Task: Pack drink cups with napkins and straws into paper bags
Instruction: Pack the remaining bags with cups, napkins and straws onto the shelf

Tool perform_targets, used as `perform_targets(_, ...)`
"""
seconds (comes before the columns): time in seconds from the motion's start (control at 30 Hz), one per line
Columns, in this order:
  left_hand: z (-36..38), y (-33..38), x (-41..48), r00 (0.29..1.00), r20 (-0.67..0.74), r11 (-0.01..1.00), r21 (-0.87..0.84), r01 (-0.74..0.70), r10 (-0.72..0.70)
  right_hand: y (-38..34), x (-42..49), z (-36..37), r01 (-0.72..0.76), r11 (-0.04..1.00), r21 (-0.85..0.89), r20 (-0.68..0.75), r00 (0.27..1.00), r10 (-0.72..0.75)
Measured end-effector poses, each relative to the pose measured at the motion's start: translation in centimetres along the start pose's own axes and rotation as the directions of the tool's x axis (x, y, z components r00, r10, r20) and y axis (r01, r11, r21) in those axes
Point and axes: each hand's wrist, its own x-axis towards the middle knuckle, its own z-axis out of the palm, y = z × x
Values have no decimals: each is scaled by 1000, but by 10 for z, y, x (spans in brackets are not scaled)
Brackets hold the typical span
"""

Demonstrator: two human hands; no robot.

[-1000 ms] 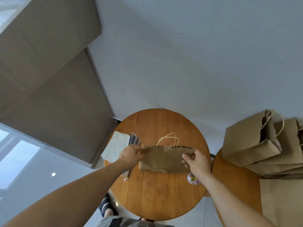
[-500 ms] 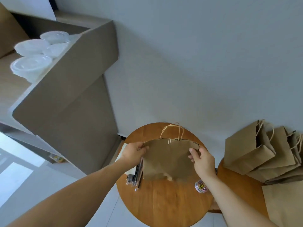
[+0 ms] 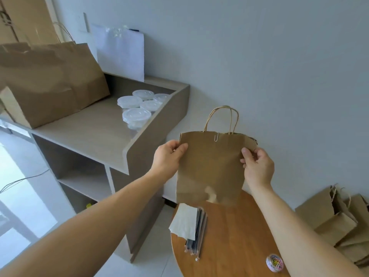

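Holding a paper bag [image 3: 211, 166] up at centre frame, the person pinches its upper left corner with the left hand [image 3: 167, 156] and its upper right edge with the right hand [image 3: 257, 166]. The bag hangs above the far edge of the round table [image 3: 239, 240], its top fastened by a paperclip [image 3: 216, 136]. This one seems packed and closed, though its contents are hidden. Much appears left: lidded drink cups [image 3: 137, 108] wait on the grey counter [image 3: 89, 132] at centre left, while napkins [image 3: 184, 221] and straws [image 3: 197, 234] lie on the table at lower centre. Whether the bags at lower right [image 3: 335, 218] are filled cannot be told
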Motion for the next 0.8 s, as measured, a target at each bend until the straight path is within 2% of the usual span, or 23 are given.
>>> perform_targets(0.3,-89,82,9,959,-220,982,-20,-187,178,-121,-2,42,186,969,161,-4,982,-188)
perform_targets(0.5,-150,139,32,871,-375,940,7,-342,319,-207,22,81,305,911,278,20,946,-323)
perform_targets(0.8,-233,166,83,710,-561,898,167,-407,427,-282,56,185,340,808,481,153,875,-459)
